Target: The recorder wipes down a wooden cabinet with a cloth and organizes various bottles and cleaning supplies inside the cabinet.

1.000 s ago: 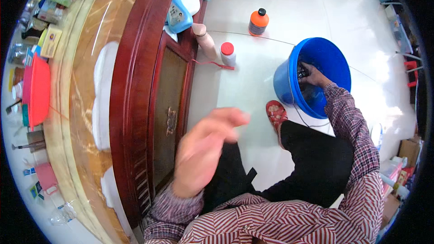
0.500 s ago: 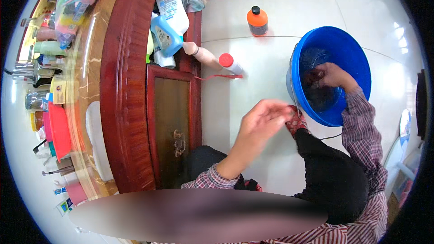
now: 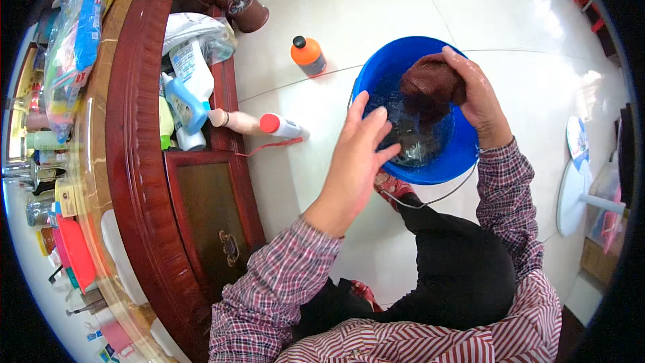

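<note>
A blue bucket [image 3: 465, 160] stands on the floor with dark, foamy water [image 3: 413, 151] in it. My right hand [image 3: 480, 97] grips a wet brown cloth [image 3: 433, 84] above the water, within the bucket's far right side. The cloth hangs bunched, its lower end near the water. My left hand [image 3: 363, 148] is at the near left rim, fingers spread and holding nothing. The bucket's wire handle [image 3: 440, 198] hangs down on the near side, by my foot.
An orange bottle [image 3: 308, 56] with a black cap stands left of the bucket. A red-capped white bottle [image 3: 282, 126] stands by the dark red cabinet [image 3: 144, 161], whose open compartment holds several bottles. A brown pot [image 3: 248, 13] is farther back; a white fan [image 3: 573, 181] is at right.
My right hand has lifted the brown cloth up out of the water. My left hand has moved forward to the bucket's rim and its fingers have spread. The view has shifted.
</note>
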Available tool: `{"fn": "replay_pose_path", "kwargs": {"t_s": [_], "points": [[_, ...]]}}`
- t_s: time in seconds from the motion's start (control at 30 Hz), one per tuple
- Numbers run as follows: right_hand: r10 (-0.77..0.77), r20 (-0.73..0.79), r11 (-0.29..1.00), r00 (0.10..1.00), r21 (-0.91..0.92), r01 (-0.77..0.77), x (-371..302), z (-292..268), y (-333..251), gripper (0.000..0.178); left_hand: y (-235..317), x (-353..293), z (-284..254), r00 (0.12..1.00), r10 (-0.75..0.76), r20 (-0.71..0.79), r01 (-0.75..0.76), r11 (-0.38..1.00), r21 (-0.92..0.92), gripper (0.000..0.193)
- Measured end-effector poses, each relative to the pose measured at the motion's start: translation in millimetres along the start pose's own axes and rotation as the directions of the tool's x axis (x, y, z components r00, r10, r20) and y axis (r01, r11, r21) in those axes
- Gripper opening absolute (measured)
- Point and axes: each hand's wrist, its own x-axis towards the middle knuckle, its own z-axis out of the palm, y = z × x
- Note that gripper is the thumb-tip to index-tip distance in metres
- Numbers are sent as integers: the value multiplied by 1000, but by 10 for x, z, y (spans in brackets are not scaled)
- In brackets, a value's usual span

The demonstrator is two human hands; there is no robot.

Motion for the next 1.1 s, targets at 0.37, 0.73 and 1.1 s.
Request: {"fn": "replay_pose_path", "kwargs": {"t_s": [0.37, 0.73, 1.1], "points": [[-97, -304, 995, 948, 2, 102, 114, 0, 590, 21, -381, 802, 191, 998, -69, -6, 62, 932, -357, 25], [165, 167, 833, 972, 504, -228, -49, -53, 723, 43, -595, 779, 490, 764, 601, 236, -494, 308, 813, 32], [233, 228, 611, 945, 721, -325, -162, -418, 982, 44, -393, 1027, 514, 883, 227, 411, -469, 402, 787, 73]]}}
